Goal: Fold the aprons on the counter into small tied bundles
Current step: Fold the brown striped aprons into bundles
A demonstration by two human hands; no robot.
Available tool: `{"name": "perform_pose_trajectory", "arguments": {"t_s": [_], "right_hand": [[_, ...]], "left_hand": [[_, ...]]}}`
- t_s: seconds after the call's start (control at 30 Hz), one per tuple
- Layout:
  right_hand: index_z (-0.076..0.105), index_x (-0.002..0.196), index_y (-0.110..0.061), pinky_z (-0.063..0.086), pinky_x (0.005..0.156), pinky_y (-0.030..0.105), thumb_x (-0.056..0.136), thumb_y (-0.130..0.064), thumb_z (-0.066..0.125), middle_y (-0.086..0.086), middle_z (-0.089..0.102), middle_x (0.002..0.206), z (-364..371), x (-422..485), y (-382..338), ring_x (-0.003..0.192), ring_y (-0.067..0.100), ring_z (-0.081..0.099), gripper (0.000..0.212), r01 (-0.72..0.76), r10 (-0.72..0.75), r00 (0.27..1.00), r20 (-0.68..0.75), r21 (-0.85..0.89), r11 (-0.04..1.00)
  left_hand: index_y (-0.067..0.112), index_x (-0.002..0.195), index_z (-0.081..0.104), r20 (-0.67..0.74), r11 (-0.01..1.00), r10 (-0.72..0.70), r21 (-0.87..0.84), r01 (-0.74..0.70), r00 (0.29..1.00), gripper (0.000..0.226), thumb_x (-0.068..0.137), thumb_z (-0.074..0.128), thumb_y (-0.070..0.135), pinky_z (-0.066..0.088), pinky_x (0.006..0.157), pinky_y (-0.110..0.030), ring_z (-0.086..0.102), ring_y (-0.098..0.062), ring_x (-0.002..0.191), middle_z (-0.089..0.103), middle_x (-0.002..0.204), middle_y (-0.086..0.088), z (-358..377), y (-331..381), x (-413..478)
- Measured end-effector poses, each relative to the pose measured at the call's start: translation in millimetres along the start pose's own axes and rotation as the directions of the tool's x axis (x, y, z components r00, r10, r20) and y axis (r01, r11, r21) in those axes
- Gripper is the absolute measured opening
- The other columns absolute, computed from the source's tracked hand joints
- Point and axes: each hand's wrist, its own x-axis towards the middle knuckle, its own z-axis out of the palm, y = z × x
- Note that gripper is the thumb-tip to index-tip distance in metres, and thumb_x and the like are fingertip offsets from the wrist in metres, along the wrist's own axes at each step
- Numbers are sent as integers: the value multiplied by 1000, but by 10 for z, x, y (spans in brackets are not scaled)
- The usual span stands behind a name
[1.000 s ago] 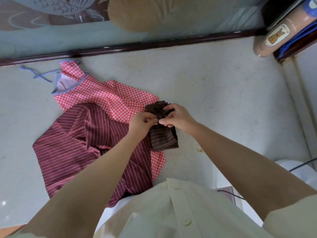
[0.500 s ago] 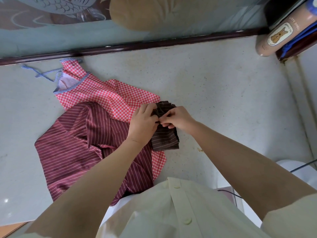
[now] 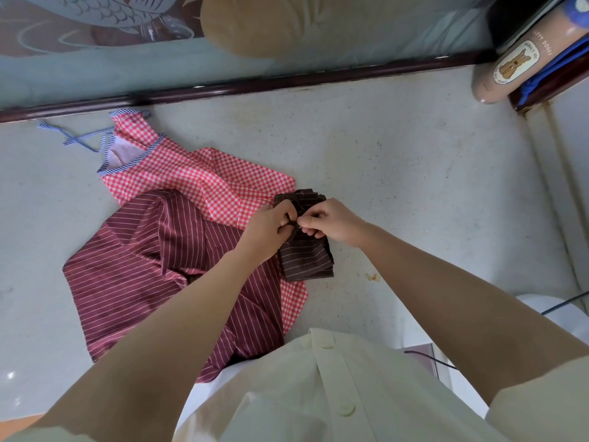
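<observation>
brown bundle (image 3: pixel 306 256): striped cloth, matt | maroon apron (image 3: pixel 153 269): slightly glossy cloth | counter (image 3: pixel 398 173): speckled, smooth

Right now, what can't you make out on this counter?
Head view:
Knot of the tie strap on the brown bundle: the left hand and right hand pinch and cover it.
Near edge of the maroon striped apron: behind left forearm and shirt.
Lower part of the red checked apron: under the maroon one.
Far end of the bottle: cut off by the frame edge.

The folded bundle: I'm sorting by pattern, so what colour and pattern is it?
The bundle is dark brown with thin pale stripes; head view.
</observation>
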Motion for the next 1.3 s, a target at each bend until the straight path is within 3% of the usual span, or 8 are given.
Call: {"name": "perform_pose_trajectory", "arguments": {"t_s": [0.23, 0.33, 0.6, 0.73, 0.87, 0.97, 1.1, 1.3], "right_hand": [[70, 95, -7, 50, 63, 14, 94, -19, 63, 5, 71, 89, -35, 5, -1, 76, 7, 66, 13, -83, 80, 996, 32, 88, 993], [67, 88, -11, 52, 64, 16, 92, -16, 66, 4, 72, 87, -32, -9, 9, 81, 11, 68, 6, -93, 95, 995, -9, 113, 989], [67, 86, -5, 51, 80, 33, 84, -33, 74, 8, 68, 91, 0, 37, 172, 87, 20, 65, 29, -92, 73, 959, -275, -55, 994], [67, 86, -13, 44, 72, 26, 86, -37, 72, 2, 66, 89, 82, 55, 207, 83, 14, 60, 25, -139, 62, 946, -319, -226, 964], [68, 88, -11, 44, 72, 26, 85, -39, 71, 2, 67, 90, 70, 36, 200, 82, 14, 60, 28, -115, 37, 928, -370, -189, 975], [70, 88, -9, 51, 73, 29, 84, -34, 74, 3, 70, 81, 50, -49, 186, 75, 14, 64, 26, -28, 4, 937, -349, -63, 998], [73, 94, -8, 56, 72, 24, 85, -14, 73, 5, 73, 79, 44, -118, 146, 71, 12, 68, 11, 82, -70, 968, -241, 44, 996], [76, 92, -13, 50, 81, 22, 83, -16, 75, 1, 69, 96, 60, -41, 94, 86, 12, 64, 10, 196, -241, 925, -294, -176, 965]], "left_hand": [[15, 88, 68, -96, 964, 232, 156, -216, 968, 11, 80, 76, 14, 47, 54, -22, 57, -9, 68, 64, 92, 1, -117, 140, 9], [14, 87, 68, -75, 973, 224, 74, -218, 972, 7, 83, 73, 13, 47, 58, -19, 55, -7, 72, 62, 90, 3, -93, 121, 10], [15, 89, 66, 44, 983, 167, 74, -170, 985, 6, 85, 70, 12, 43, 79, -23, 51, -11, 88, 55, 97, 7, -129, -91, -64], [10, 87, 65, -51, 980, -73, -190, 62, 996, 7, 84, 72, 10, 51, 72, -22, 62, -12, 80, 66, 96, 3, -75, 14, -97], [9, 79, 61, 56, 724, -427, -576, 379, 902, 14, 84, 74, 13, 53, 66, -24, 67, -15, 75, 74, 86, -12, -47, 201, 26], [12, 78, 69, 11, 778, -496, -439, 450, 868, 12, 82, 76, 20, 56, 70, -33, 65, -17, 68, 73, 78, -9, -6, 189, 86], [12, 85, 73, -64, 816, -525, -321, 480, 849, 12, 82, 76, 23, 52, 63, -24, 64, -14, 69, 69, 76, 1, 32, 256, 131], [13, 96, 75, -62, 857, -485, -234, 459, 873, 14, 84, 73, 20, 55, 71, -26, 67, -14, 78, 73, 89, -1, 21, 331, 134]]}}
